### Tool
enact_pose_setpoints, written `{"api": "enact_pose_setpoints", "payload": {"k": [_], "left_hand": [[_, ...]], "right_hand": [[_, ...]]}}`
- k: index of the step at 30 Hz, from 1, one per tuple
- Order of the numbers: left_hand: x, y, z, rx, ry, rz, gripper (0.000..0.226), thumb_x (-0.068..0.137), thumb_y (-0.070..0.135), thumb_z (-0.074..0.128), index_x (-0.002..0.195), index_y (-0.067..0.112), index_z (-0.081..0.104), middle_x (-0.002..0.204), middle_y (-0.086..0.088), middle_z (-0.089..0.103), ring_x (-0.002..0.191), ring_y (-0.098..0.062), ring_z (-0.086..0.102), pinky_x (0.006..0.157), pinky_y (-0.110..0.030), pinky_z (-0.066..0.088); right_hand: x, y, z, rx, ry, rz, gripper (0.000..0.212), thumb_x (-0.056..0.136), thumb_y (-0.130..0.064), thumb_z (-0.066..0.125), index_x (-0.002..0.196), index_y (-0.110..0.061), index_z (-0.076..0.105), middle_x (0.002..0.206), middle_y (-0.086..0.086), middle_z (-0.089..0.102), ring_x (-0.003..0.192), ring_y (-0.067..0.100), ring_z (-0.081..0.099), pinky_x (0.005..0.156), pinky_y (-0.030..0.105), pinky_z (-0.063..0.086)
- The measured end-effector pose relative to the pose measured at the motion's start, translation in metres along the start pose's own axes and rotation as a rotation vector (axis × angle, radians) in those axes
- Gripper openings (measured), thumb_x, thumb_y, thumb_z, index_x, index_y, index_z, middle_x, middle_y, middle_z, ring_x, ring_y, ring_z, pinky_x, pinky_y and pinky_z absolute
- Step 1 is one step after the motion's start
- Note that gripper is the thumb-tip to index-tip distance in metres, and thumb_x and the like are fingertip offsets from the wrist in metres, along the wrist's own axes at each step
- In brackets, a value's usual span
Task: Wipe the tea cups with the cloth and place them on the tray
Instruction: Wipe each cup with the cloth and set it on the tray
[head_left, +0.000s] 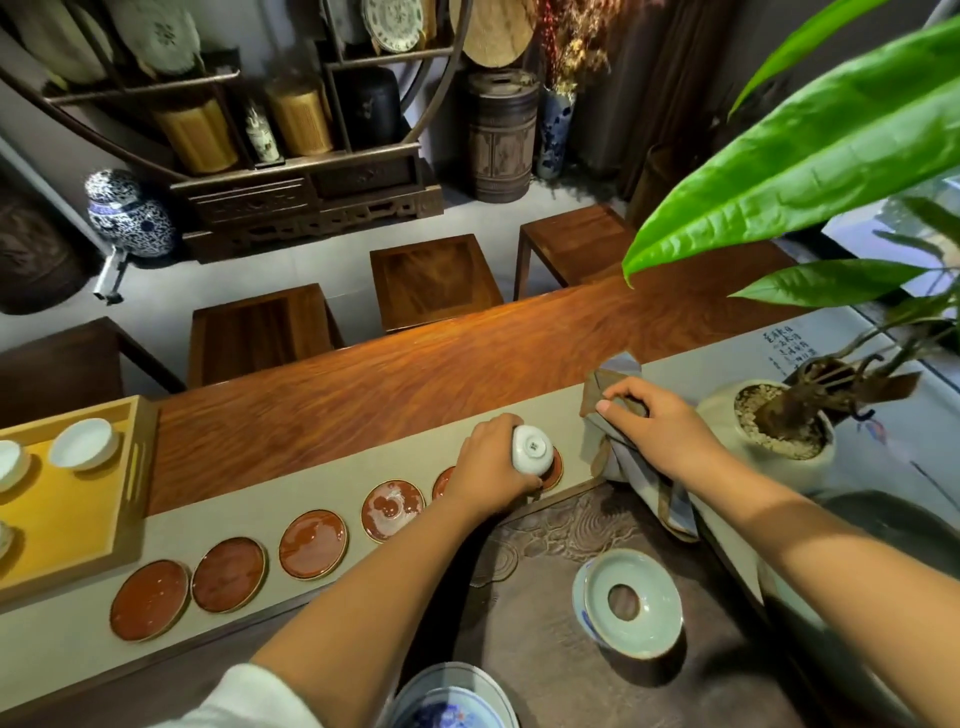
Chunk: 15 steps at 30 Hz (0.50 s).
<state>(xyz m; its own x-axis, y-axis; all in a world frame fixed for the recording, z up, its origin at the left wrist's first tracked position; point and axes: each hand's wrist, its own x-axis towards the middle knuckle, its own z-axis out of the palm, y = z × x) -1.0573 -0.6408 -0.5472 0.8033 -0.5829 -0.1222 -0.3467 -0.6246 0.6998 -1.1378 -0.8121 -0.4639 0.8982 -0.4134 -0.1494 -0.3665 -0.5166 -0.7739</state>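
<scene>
My left hand (491, 470) grips a small white tea cup (532, 449), tipped so its base faces me, just over the rightmost red coaster (555, 470). My right hand (657, 423) holds a grey-blue cloth with brown edging (623, 457), bunched beside the cup and hanging down toward the dark carved tea board. At the far left lies the yellow wooden tray (67, 512) with white cups in it, one of them (83, 444) near its back edge. Cup and cloth are close but apart.
A row of several red coasters (311, 543) runs along the grey table runner (415, 561). A celadon funnel dish (631, 603) and a blue-and-white bowl (449, 704) rest near me. A potted plant (779, 431) stands at right, its leaves overhead. Wooden stools stand beyond the table.
</scene>
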Motion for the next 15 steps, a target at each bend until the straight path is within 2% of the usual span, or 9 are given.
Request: {"api": "enact_pose_setpoints", "payload": {"k": [3, 5, 8, 10, 12, 15], "left_hand": [[-0.001, 0.0, -0.018, 0.017, -0.008, 0.064, 0.054, 0.065, 0.018, 0.076, 0.113, 0.014, 0.05, 0.114, -0.008, 0.053, 0.106, -0.023, 0.044, 0.078, -0.029, 0.036], [-0.001, 0.0, -0.033, 0.103, -0.004, 0.12, 0.05, 0.068, 0.019, 0.073, 0.113, 0.012, 0.051, 0.113, -0.009, 0.052, 0.108, -0.025, 0.043, 0.081, -0.032, 0.038], [0.0, -0.001, -0.049, 0.432, -0.035, 0.288, 0.057, 0.073, 0.032, 0.07, 0.122, 0.012, 0.048, 0.118, -0.006, 0.05, 0.114, -0.025, 0.041, 0.094, -0.033, 0.032], [0.0, -0.001, -0.057, 0.561, -0.053, 0.368, 0.063, 0.074, 0.038, 0.067, 0.126, 0.01, 0.045, 0.121, -0.007, 0.049, 0.116, -0.024, 0.04, 0.098, -0.032, 0.029], [-0.002, -0.001, -0.064, 0.543, -0.029, 0.368, 0.061, 0.072, 0.038, 0.067, 0.122, 0.01, 0.047, 0.12, -0.007, 0.049, 0.114, -0.025, 0.041, 0.097, -0.033, 0.031], [-0.006, 0.0, -0.073, 0.352, 0.009, 0.31, 0.052, 0.067, 0.033, 0.071, 0.112, 0.014, 0.052, 0.114, -0.005, 0.053, 0.108, -0.023, 0.045, 0.089, -0.033, 0.035]], "right_hand": [[0.001, -0.009, 0.006, 0.006, 0.003, -0.034, 0.008, 0.088, -0.023, 0.059, 0.091, -0.015, 0.061, 0.076, -0.003, 0.057, 0.072, 0.012, 0.05, 0.06, 0.021, 0.034], [0.003, -0.016, 0.01, 0.009, -0.002, -0.049, 0.007, 0.088, -0.024, 0.059, 0.088, -0.017, 0.06, 0.07, -0.007, 0.054, 0.067, 0.007, 0.048, 0.055, 0.014, 0.035], [0.005, -0.026, 0.019, 0.015, -0.016, -0.052, 0.007, 0.088, -0.025, 0.059, 0.088, -0.018, 0.06, 0.07, -0.007, 0.053, 0.071, 0.011, 0.049, 0.062, 0.025, 0.038], [0.006, -0.032, 0.025, 0.031, -0.033, -0.052, 0.007, 0.088, -0.025, 0.058, 0.086, -0.019, 0.059, 0.073, -0.004, 0.056, 0.076, 0.016, 0.052, 0.068, 0.031, 0.039], [0.006, -0.037, 0.031, 0.045, -0.046, -0.047, 0.007, 0.088, -0.025, 0.058, 0.087, -0.019, 0.059, 0.082, 0.001, 0.059, 0.083, 0.019, 0.054, 0.074, 0.033, 0.041], [0.004, -0.044, 0.039, 0.064, -0.056, -0.032, 0.008, 0.088, -0.026, 0.058, 0.089, -0.019, 0.061, 0.089, 0.003, 0.062, 0.088, 0.02, 0.056, 0.076, 0.032, 0.041]]}}
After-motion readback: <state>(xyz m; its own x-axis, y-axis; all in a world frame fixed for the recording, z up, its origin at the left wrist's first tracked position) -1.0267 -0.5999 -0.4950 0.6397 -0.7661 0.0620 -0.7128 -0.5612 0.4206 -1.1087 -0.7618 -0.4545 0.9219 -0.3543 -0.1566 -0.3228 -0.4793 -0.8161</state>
